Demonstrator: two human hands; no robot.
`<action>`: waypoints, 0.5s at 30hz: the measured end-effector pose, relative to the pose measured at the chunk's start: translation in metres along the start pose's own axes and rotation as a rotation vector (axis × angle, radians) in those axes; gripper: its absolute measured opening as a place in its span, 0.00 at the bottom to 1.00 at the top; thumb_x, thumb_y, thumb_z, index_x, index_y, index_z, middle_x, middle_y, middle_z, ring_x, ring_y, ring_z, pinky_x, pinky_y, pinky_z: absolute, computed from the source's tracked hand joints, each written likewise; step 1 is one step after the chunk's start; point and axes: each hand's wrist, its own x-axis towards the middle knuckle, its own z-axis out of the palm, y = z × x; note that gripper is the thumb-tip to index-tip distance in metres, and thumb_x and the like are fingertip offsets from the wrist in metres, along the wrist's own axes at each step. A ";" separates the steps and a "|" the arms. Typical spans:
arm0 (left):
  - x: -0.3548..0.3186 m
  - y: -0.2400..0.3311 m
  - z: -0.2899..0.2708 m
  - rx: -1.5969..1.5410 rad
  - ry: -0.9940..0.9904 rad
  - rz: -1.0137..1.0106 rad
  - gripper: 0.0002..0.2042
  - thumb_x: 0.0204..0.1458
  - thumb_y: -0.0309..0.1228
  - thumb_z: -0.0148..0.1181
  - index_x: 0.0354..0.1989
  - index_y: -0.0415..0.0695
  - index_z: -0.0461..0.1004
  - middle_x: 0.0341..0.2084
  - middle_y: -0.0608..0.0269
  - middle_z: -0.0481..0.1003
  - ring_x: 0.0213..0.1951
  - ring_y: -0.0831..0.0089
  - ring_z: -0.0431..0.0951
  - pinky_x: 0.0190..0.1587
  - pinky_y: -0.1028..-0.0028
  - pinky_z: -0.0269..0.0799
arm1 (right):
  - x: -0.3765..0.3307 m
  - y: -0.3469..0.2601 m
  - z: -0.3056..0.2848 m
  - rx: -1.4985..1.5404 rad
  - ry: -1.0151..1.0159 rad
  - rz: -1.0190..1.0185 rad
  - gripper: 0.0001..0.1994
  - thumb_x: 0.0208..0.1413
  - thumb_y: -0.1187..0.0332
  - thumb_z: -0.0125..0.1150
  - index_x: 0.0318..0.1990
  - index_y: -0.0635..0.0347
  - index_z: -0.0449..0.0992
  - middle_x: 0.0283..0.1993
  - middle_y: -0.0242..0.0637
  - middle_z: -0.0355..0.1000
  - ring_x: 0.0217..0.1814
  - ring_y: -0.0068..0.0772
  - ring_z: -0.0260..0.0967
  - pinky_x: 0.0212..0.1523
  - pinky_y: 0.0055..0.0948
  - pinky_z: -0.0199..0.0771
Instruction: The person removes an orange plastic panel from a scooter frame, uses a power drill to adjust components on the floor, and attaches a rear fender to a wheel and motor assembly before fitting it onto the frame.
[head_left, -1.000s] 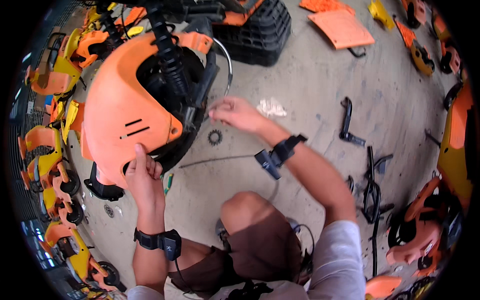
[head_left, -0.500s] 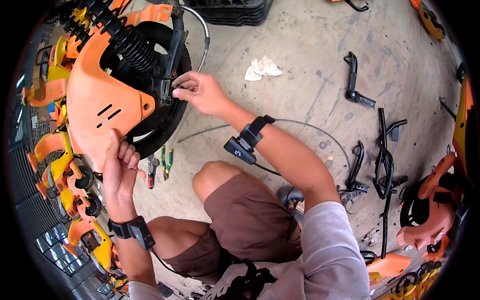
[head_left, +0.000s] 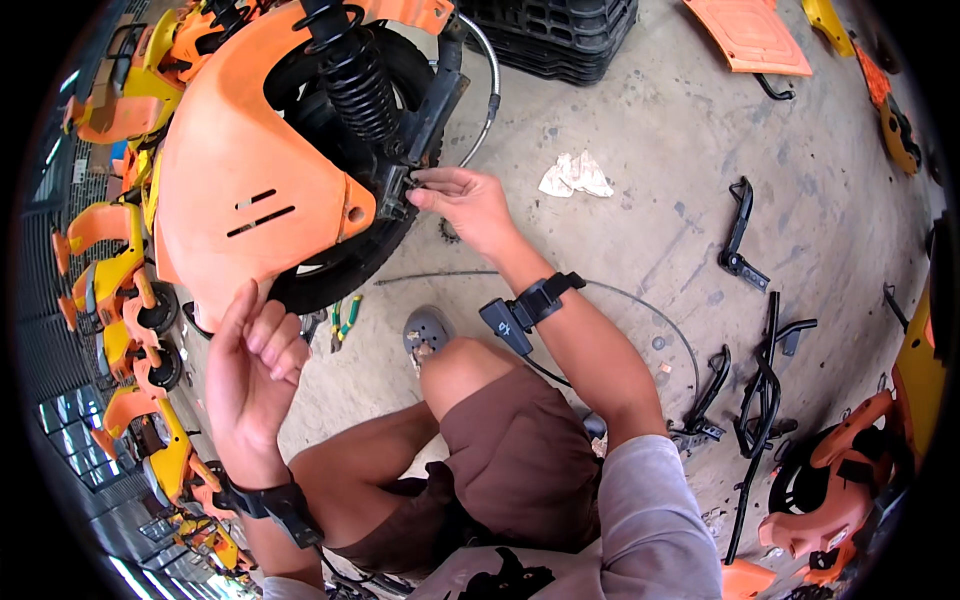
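Observation:
My right hand is at the dark metal bracket beside the wheel. Its thumb and fingers pinch a small dark part there, mostly hidden by the fingertips. My left hand is palm up just below the orange fender, fingers curled in and thumb pointing up along the fender's lower edge; nothing shows in it. A black tyre stands partly behind the fender. Above the bracket runs a black coil-spring shock absorber. A braided hose curves down to the right of the wheel.
Pliers with green-yellow handles lie on the floor beside my left hand. A thin cable arcs across the floor beneath my right forearm. A white rag, black metal brackets, a black tube frame and stacked black crates lie further off.
My view has shifted, so the wheel and fender sit further right and larger. The right hand stays pinched at the bracket. The left hand is slightly lower along the fender edge.

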 end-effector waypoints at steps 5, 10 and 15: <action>-0.009 0.007 -0.010 -0.025 0.032 0.029 0.06 0.63 0.31 0.43 0.35 0.44 0.63 0.14 0.71 0.53 0.18 0.81 0.52 0.19 0.80 0.51 | 0.002 -0.005 0.000 -0.019 -0.043 0.037 0.17 0.49 0.73 0.69 0.44 0.73 0.74 0.37 0.42 0.78 0.34 0.24 0.74 0.38 0.22 0.74; -0.006 0.007 -0.004 -0.041 0.000 -0.023 0.14 0.65 0.32 0.39 0.24 0.45 0.55 0.16 0.69 0.54 0.19 0.79 0.53 0.20 0.78 0.53 | 0.005 -0.004 -0.001 0.033 -0.060 0.008 0.16 0.48 0.74 0.69 0.43 0.73 0.73 0.36 0.43 0.78 0.33 0.24 0.74 0.37 0.21 0.74; -0.004 0.008 -0.013 -0.012 -0.018 0.014 0.06 0.63 0.31 0.41 0.40 0.42 0.59 0.16 0.70 0.54 0.19 0.80 0.54 0.19 0.79 0.53 | 0.005 -0.002 0.007 -0.009 -0.055 -0.023 0.16 0.48 0.74 0.69 0.43 0.74 0.74 0.36 0.42 0.78 0.34 0.22 0.73 0.36 0.21 0.74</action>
